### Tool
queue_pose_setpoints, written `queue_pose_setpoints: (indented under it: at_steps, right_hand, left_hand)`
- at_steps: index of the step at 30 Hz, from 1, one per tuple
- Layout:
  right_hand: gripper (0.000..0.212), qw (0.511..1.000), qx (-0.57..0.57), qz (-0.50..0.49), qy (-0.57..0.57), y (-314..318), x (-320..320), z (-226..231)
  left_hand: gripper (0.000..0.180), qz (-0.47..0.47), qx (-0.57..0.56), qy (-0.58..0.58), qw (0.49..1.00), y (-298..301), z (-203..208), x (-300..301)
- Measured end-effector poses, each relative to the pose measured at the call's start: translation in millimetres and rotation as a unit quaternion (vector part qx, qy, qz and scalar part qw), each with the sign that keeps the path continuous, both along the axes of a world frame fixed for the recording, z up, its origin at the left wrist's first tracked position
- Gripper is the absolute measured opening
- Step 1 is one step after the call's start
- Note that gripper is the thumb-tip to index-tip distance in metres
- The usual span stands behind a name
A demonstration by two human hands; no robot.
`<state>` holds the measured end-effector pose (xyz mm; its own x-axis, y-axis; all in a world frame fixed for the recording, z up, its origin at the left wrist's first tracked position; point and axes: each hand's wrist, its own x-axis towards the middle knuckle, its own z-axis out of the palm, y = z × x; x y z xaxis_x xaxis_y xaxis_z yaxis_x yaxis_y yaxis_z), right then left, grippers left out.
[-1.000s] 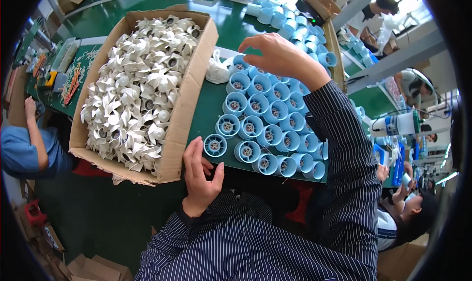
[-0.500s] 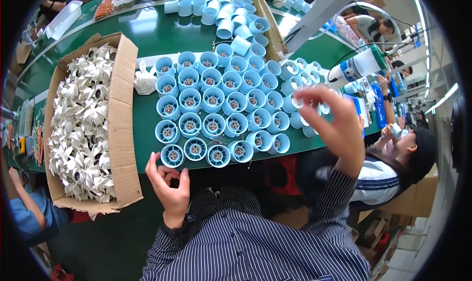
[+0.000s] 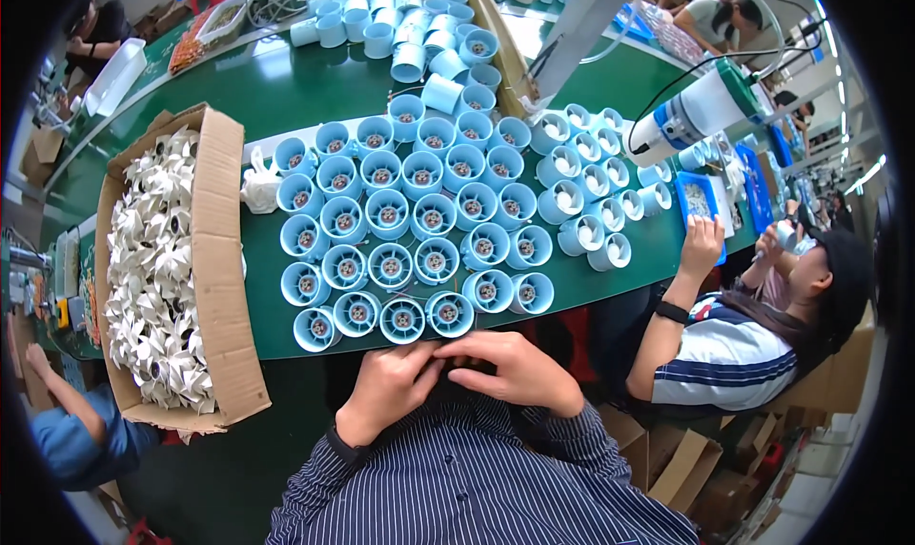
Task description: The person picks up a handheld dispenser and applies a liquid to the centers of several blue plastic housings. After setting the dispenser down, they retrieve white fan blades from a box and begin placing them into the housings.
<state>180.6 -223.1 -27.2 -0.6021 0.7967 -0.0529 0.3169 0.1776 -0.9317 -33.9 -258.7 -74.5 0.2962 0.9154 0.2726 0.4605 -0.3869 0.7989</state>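
Note:
At the table's front edge my left hand (image 3: 393, 385) and my right hand (image 3: 519, 369) meet at the fingertips. Both have bent, closed fingers; whatever may be between them is hidden. Just beyond them stands the front row of light blue cup-shaped housings, the nearest being a ribbed housing (image 3: 449, 314) with a small round part at its bottom. More such housings (image 3: 390, 214) stand in rows behind it, open ends up. Thin wires show between some of them.
To the left, a cardboard box (image 3: 217, 268) holds many white fan wheels (image 3: 157, 278). Blue housings with white insides (image 3: 566, 200) stand at right, near a co-worker (image 3: 734, 345). A white-and-blue cylindrical device (image 3: 681, 125) hangs above them. More housings (image 3: 410, 61) are heaped at the back.
My right hand has come down from above the right-hand housings to the front edge. My left hand has moved right and closed its fingers, meeting the right. The view has shifted slightly.

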Motion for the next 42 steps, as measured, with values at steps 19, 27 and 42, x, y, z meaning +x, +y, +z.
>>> queue_pose_setpoints:
  at_steps: [19,27,42]
  right_hand:
    - [0.006,0.976,-0.002,-0.216,-0.017,-4.7,62.9,18.6]
    - [0.008,0.975,-0.015,-0.22,-0.032,-3.0,79.3,26.2]
    - [0.058,0.817,0.221,-0.424,0.323,169.0,123.1,52.1]
  left_hand:
    - [0.011,-0.001,-0.219,-0.071,0.973,2.7,7.8,9.5]
    - [0.011,0.023,-0.275,-0.139,0.951,0.5,-1.1,8.4]
    - [0.013,0.094,-0.337,-0.091,0.932,-21.8,-123.1,-24.0]
